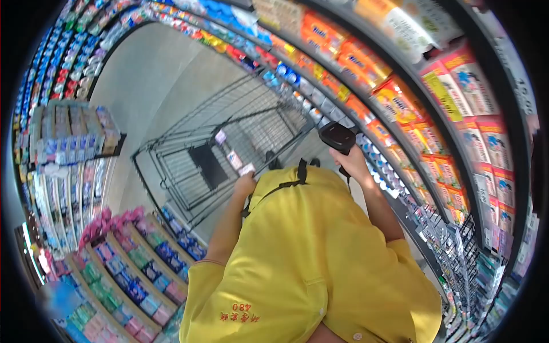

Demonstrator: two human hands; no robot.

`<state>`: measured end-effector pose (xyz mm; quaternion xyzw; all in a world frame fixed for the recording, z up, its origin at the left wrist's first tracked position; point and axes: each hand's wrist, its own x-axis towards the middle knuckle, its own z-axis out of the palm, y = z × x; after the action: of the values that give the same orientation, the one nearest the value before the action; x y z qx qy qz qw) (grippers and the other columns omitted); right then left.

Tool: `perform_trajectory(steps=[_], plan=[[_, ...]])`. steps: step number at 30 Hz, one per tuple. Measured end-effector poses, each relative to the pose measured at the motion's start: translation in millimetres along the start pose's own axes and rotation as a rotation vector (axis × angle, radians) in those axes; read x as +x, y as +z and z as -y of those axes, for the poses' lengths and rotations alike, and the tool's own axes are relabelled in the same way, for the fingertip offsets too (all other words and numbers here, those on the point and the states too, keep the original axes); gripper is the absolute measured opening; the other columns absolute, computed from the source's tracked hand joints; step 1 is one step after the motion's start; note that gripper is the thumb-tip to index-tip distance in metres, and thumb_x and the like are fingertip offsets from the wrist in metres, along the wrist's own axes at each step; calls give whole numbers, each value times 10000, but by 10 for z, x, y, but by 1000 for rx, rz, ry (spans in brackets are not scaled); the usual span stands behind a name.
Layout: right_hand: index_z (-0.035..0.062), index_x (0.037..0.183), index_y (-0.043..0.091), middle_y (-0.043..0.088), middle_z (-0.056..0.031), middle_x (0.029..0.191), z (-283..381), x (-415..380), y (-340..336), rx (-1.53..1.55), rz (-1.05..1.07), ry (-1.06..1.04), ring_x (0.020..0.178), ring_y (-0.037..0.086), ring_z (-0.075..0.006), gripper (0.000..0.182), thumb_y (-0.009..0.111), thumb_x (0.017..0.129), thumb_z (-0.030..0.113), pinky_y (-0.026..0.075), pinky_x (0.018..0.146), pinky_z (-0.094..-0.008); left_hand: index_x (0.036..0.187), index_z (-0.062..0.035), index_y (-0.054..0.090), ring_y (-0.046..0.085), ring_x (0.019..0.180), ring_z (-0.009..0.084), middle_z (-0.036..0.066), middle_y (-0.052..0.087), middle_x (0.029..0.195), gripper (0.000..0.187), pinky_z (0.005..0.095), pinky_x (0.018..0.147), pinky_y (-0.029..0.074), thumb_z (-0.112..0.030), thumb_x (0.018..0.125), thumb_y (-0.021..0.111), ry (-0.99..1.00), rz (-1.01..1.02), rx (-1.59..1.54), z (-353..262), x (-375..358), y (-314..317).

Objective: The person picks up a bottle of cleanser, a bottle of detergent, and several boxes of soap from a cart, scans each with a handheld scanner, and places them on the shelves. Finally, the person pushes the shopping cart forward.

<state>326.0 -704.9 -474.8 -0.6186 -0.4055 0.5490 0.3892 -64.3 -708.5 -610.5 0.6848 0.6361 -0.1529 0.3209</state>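
My right hand (355,164) is wrapped round the grip of a black handheld barcode scanner (337,137), with its head pointing up and to the left beside the shelf. My left hand (245,184) is closed at the near edge of a wire shopping cart (191,143), on its handle. Just past my left fingers shows a small white and pink label (247,169). Inside the cart are a dark flat panel (208,166) and a white printed label (234,160).
Close on my right runs a tall shelf with orange packs (397,100) and pink-white packs (472,83). To the left stand a display of boxes (74,134) and a tiered rack of small packs (128,268). Grey floor (140,68) stretches ahead beyond the cart.
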Motion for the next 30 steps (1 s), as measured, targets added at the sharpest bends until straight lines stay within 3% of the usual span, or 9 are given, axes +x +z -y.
perform_trajectory(steps=[3, 6, 9, 11, 13, 18, 24, 27, 30], plan=[[26, 1108, 586, 614, -16, 830, -474, 71, 143, -61, 79, 20, 681, 569, -94, 353, 693, 808, 179, 462, 610, -263, 1131, -125, 605, 636, 869, 390, 208, 665, 920, 330, 502, 757, 490, -154, 827, 478, 56, -147, -70, 104, -68, 122], [27, 1180, 554, 608, -29, 889, -752, 87, 225, -39, 239, 174, 707, 572, -101, 435, 699, 801, 181, 465, 633, -260, 1145, -138, 606, 636, 874, 382, 199, 668, 921, 355, 499, 750, 492, -89, 820, 474, 10, -115, -54, 70, -146, 92], [17, 1079, 550, 564, -8, 789, -636, 32, 339, -43, 348, 208, 657, 532, -87, 313, 676, 833, 162, 452, 611, -246, 1148, -140, 618, 635, 881, 379, 192, 671, 928, 378, 488, 767, 493, -63, 805, 480, -20, -82, -36, 26, -196, 30], [21, 1075, 555, 582, -15, 842, -684, 19, 401, -33, 397, 269, 673, 534, -90, 291, 670, 841, 151, 449, 625, -245, 1145, -146, 630, 635, 899, 373, 185, 672, 952, 401, 471, 784, 497, -50, 779, 497, 50, -46, -53, 44, -238, 47], [21, 1100, 558, 598, -17, 891, -761, 32, 478, 220, 430, 326, 721, 560, -99, 299, 666, 852, 147, 463, 664, -246, 1121, -147, 649, 635, 917, 357, 171, 672, 983, 395, 453, 790, 501, -53, 758, 523, 70, -38, -70, 32, -279, 20], [69, 1175, 538, 584, -37, 1069, -867, 157, 565, 375, 354, 657, 905, 624, -166, 383, 668, 869, 259, 488, 743, -274, 1080, -143, 672, 634, 904, 346, 163, 671, 976, 319, 437, 781, 503, -179, 771, 602, 177, 123, -20, -102, -464, -69], [92, 1222, 513, 582, -23, 1066, -1104, 81, 742, 443, 181, 668, 824, 607, -126, 394, 645, 893, 265, 500, 685, -259, 1053, -116, 675, 637, 889, 345, 169, 671, 976, 303, 423, 775, 503, -267, 793, 636, 309, 280, -154, -28, -502, 164], [88, 1238, 504, 582, -25, 1049, -1152, -2, 703, 431, 142, 701, 785, 590, -114, 392, 628, 905, 253, 503, 677, -252, 1111, -115, 646, 644, 912, 327, 153, 679, 999, 362, 396, 797, 509, -237, 771, 672, 358, 367, -245, 5, -460, 188], [83, 1239, 501, 587, -34, 1040, -1159, -18, 714, 407, 123, 701, 776, 586, -112, 378, 609, 916, 247, 507, 691, -258, 1257, -136, 543, 660, 965, 258, 115, 682, 1077, 571, 347, 853, 513, -184, 724, 740, 299, 508, -361, 80, -364, 163]])
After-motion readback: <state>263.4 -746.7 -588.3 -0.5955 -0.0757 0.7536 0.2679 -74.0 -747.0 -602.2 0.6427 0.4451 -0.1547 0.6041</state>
